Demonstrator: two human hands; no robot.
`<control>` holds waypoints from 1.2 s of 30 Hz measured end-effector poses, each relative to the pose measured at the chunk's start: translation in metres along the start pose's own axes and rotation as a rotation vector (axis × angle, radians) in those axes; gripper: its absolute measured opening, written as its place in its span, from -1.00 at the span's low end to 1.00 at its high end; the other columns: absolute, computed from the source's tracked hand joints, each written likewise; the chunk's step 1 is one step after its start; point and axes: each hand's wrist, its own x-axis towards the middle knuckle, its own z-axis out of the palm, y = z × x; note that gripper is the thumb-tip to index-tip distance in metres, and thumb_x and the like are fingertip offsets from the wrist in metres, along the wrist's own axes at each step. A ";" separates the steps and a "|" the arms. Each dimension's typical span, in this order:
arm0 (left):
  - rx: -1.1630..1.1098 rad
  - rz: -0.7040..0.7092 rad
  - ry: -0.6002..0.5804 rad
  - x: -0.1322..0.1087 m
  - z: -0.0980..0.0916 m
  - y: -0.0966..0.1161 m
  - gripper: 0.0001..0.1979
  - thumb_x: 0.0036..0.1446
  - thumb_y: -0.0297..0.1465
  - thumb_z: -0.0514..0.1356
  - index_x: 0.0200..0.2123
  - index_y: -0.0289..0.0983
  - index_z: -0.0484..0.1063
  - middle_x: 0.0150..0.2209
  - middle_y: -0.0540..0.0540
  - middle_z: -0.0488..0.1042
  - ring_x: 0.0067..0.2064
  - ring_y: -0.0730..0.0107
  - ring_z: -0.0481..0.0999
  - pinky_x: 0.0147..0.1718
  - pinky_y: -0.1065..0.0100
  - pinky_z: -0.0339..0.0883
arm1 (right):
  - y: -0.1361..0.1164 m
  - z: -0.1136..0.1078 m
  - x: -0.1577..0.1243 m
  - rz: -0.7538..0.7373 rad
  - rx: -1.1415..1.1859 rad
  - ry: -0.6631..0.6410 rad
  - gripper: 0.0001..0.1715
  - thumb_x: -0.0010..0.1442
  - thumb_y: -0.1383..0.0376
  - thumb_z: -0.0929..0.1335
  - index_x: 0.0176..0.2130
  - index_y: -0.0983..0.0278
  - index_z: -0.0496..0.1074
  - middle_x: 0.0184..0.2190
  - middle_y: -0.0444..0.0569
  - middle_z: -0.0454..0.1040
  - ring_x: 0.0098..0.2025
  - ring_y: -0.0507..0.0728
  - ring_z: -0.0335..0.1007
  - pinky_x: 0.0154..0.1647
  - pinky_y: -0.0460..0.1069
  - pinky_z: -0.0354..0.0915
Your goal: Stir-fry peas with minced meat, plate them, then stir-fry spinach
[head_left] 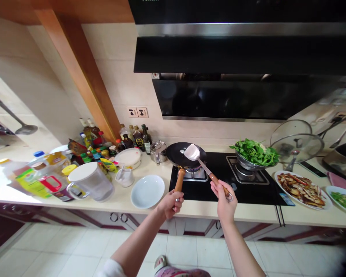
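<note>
A black frying pan (pixel 177 153) is over the left burner of the black glass stove (pixel 219 165). My left hand (pixel 172 203) is closed around the pan's wooden handle (pixel 180 180). In my right hand (pixel 225 198) is a metal spatula (pixel 192 152), gripped by its brown handle, with the blade above the pan. Leafy greens (pixel 255 152) fill a metal bowl (pixel 248 165) on the right burner. To the left of the stove sits a pale blue plate (pixel 148 191).
Bottles (pixel 146 140), a lidded steel pot (pixel 158 152) and a white pitcher (pixel 92 182) crowd the left counter. At the right are a plate of browned food (pixel 302 188), glass lids (pixel 298 148) and chopsticks (pixel 279 215) over the counter edge. A range hood (pixel 236 54) hangs above.
</note>
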 end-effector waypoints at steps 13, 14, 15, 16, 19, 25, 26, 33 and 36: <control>0.139 0.093 0.036 0.004 -0.003 -0.025 -0.61 -0.19 -0.36 0.31 -0.43 -0.17 0.07 -0.63 0.22 0.21 -0.72 0.74 0.01 -0.72 0.54 -0.32 | 0.000 -0.006 -0.001 0.011 -0.043 0.034 -0.63 0.08 0.13 0.47 -0.19 0.33 0.48 -0.29 0.03 0.59 -0.23 0.22 0.58 -0.09 0.19 0.49; 0.128 0.086 0.026 0.003 -0.002 -0.021 -0.61 -0.19 -0.36 0.31 -0.42 -0.17 0.08 -0.63 0.22 0.21 -0.71 0.75 0.01 -0.71 0.55 -0.33 | 0.000 -0.006 0.000 0.007 -0.047 0.033 -0.63 0.07 0.13 0.47 -0.20 0.33 0.48 -0.29 0.03 0.59 -0.24 0.22 0.58 -0.10 0.19 0.49; 0.117 0.079 0.017 0.001 -0.001 -0.017 -0.61 -0.19 -0.36 0.32 -0.42 -0.18 0.09 -0.62 0.21 0.21 -0.70 0.75 0.02 -0.70 0.55 -0.33 | 0.000 -0.006 0.001 0.005 -0.048 0.033 -0.63 0.07 0.13 0.48 -0.20 0.33 0.48 -0.29 0.03 0.58 -0.24 0.22 0.58 -0.10 0.18 0.49; 0.106 0.072 0.009 -0.001 0.000 -0.013 -0.61 -0.20 -0.36 0.32 -0.41 -0.19 0.10 -0.61 0.20 0.21 -0.70 0.76 0.02 -0.70 0.56 -0.34 | 0.001 -0.006 0.002 0.006 -0.046 0.034 -0.63 0.07 0.13 0.48 -0.20 0.33 0.48 -0.29 0.03 0.58 -0.24 0.22 0.58 -0.10 0.18 0.49; 0.082 0.051 -0.009 -0.005 0.002 -0.009 -0.59 -0.22 -0.36 0.34 -0.41 -0.19 0.11 -0.61 0.20 0.20 -0.69 0.77 0.01 -0.69 0.57 -0.36 | 0.003 -0.005 0.004 0.020 -0.041 0.043 -0.61 0.05 0.13 0.49 -0.20 0.33 0.48 -0.30 0.03 0.59 -0.23 0.23 0.58 -0.09 0.19 0.49; 0.018 0.033 -0.046 -0.005 0.010 -0.022 -0.55 -0.22 -0.37 0.36 -0.45 -0.19 0.06 -0.62 0.22 0.18 -0.70 0.79 -0.02 -0.69 0.58 -0.35 | 0.004 -0.006 0.003 0.022 -0.033 0.040 -0.61 0.04 0.13 0.49 -0.20 0.34 0.48 -0.29 0.04 0.58 -0.22 0.23 0.57 -0.06 0.20 0.47; 0.006 0.030 -0.051 -0.004 0.012 -0.023 -0.55 -0.21 -0.38 0.36 -0.45 -0.19 0.06 -0.62 0.22 0.17 -0.70 0.79 -0.02 -0.69 0.58 -0.35 | 0.004 -0.007 0.003 0.022 -0.032 0.039 -0.61 0.05 0.13 0.49 -0.20 0.34 0.48 -0.29 0.04 0.58 -0.22 0.23 0.57 -0.06 0.21 0.46; -0.055 0.032 -0.056 0.014 0.029 -0.027 -0.61 -0.13 -0.41 0.34 -0.45 -0.21 0.09 -0.62 0.21 0.15 -0.71 0.78 0.01 -0.69 0.61 -0.33 | 0.001 -0.015 0.006 0.019 -0.037 0.015 -0.60 0.06 0.12 0.48 -0.18 0.33 0.47 -0.29 0.03 0.58 -0.22 0.23 0.57 -0.04 0.23 0.45; -0.050 0.043 -0.044 0.019 0.032 -0.036 -0.62 -0.14 -0.41 0.33 -0.45 -0.21 0.09 -0.62 0.21 0.16 -0.71 0.78 0.01 -0.69 0.60 -0.33 | -0.004 -0.021 0.010 0.016 -0.035 -0.008 -0.60 0.05 0.12 0.48 -0.19 0.33 0.48 -0.27 0.03 0.58 -0.21 0.23 0.57 -0.04 0.22 0.45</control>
